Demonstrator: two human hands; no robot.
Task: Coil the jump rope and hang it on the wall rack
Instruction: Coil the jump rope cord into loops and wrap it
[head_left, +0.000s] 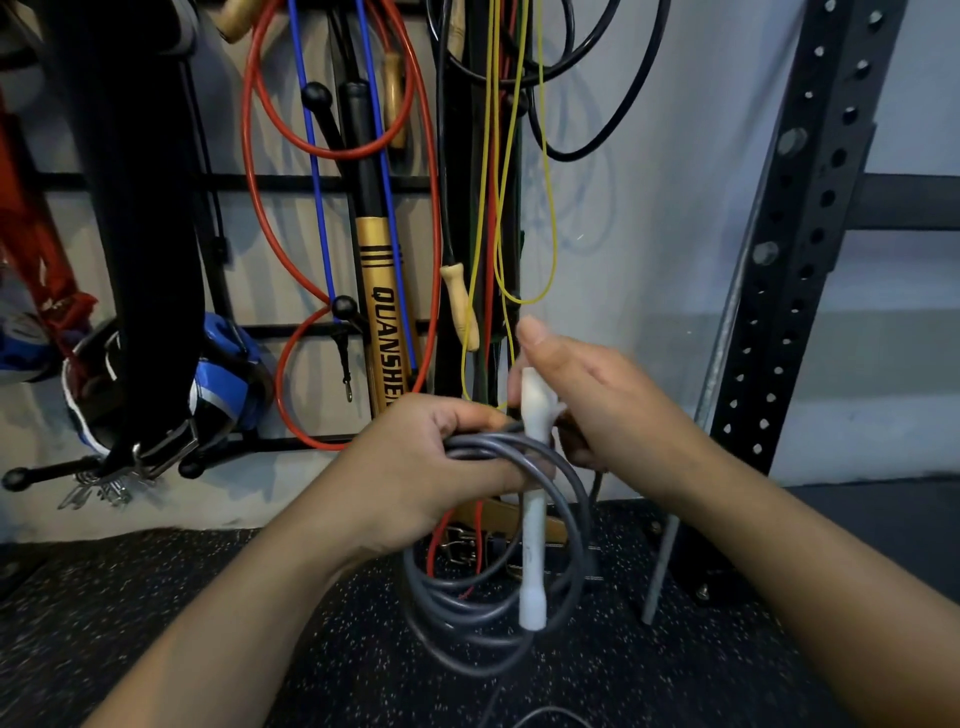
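Note:
The jump rope (470, 618) is a grey cord gathered into several loops that hang below my hands. My left hand (436, 467) grips the top of the coil, fingers closed around the bundled cord. A white handle (534, 519) stands upright across the coil, its lower end hanging free. My right hand (592, 410) holds the top of that white handle, thumb raised. The wall rack (291, 182) is a black metal grid on the wall just beyond and above my hands.
Red (260, 156), blue, yellow (550, 223) and black ropes hang from the rack, with a gold-and-black bat (384, 312) and wooden handles. A black bag and blue gloves (223, 374) hang left. A perforated black steel upright (810, 218) stands right. Speckled rubber floor lies below.

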